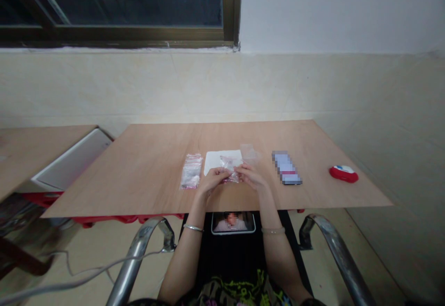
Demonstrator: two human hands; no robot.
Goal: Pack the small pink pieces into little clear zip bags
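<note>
Between my two hands is a small clear plastic bag [229, 163], lying over a white sheet [212, 158]. My left hand [214, 179] pinches its lower left side with the fingers closed. My right hand [251, 175] has its thumb and fingertips pressed together at the bag's right edge. What is inside the bag is too small to make out. Just left of my left hand lies a stack of clear plastic bags [191, 171] with pinkish bottom edges. Another clear, flat plastic piece [249, 153] lies beyond my right hand.
A phone [287, 168] and a red and white object [343, 174] lie to the right on the wooden table [146, 171]. Another phone [233, 223] rests on my lap. Metal chair arms [134, 250] flank me. A cable [86, 276] runs at lower left.
</note>
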